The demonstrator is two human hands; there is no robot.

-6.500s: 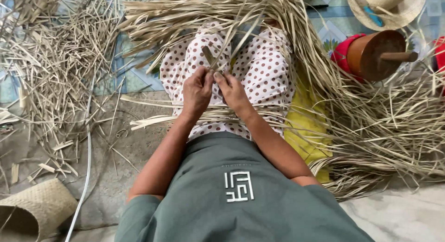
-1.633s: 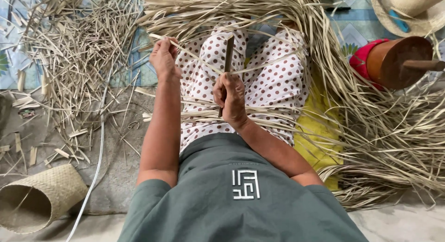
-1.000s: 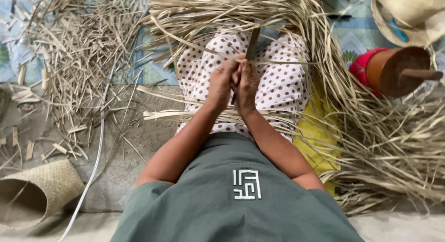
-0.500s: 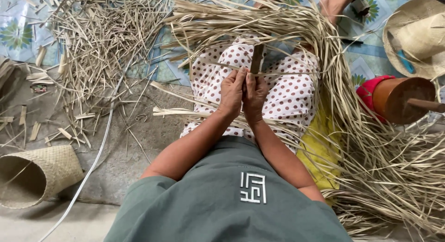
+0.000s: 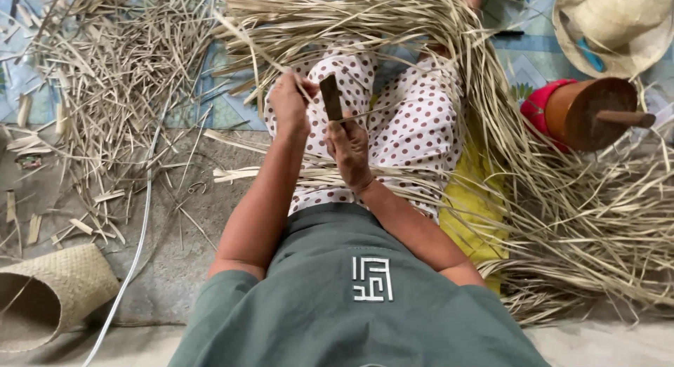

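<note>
I sit on the floor with my legs in white trousers with brown dots [image 5: 414, 121]. My right hand [image 5: 349, 151] grips a flat dark blade [image 5: 330, 97] that points up and away from me. My left hand [image 5: 289, 103] is raised to the left of the blade and pinches a thin dry leaf strip [image 5: 246, 40] that runs up and to the left. Long pale dry leaf strips [image 5: 365, 16] lie across my knees and lap.
Short cut leaf scraps [image 5: 105, 79] litter the floor at the left. A woven basket [image 5: 49, 293] lies on its side at bottom left, beside a white cord [image 5: 140, 226]. At the right stand a brown round wooden block with a peg [image 5: 586, 110] and a straw hat [image 5: 611, 19]. A heap of strips [image 5: 597, 219] fills the right side.
Half a second ago both hands were together at the blade. My left hand has since pulled up and to the left with a strip, and the blade now tilts slightly left.
</note>
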